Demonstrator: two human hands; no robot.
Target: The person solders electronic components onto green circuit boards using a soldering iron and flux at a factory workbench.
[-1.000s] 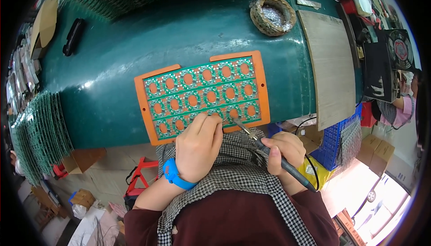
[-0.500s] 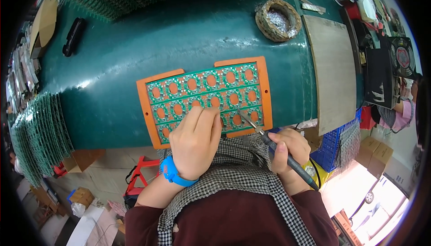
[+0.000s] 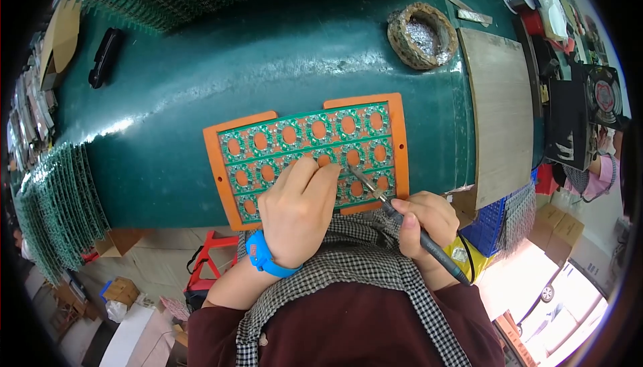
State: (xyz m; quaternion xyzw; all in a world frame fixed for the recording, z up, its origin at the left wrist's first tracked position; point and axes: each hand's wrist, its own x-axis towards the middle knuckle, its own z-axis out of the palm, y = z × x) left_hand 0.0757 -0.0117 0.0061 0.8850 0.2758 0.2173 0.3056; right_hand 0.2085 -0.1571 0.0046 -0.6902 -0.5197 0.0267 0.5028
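Circuit-board panel (image 3: 305, 147), green, with rows of ring-shaped units, lies in a shallow orange tray (image 3: 400, 126) on the green worktop (image 3: 174, 153), directly before the person. Right hand (image 3: 429, 219): the fingers are closed around the handle of a soldering iron (image 3: 390, 211), which slants up and to the left, its tip at the lower edge of a unit in the middle row, toward the panel's right end; whether tip and panel touch cannot be told. Left hand (image 3: 295, 203): the fingers are bent and drawn together over the panel, just beside the tip; whether they pinch anything cannot be told. Step in hand, as judged from this pose: work with the iron's tip at a single unit. Any move from here appears to call for a steady grip, exact placing of the tip, and clearance between the iron's metal end and the left fingers.
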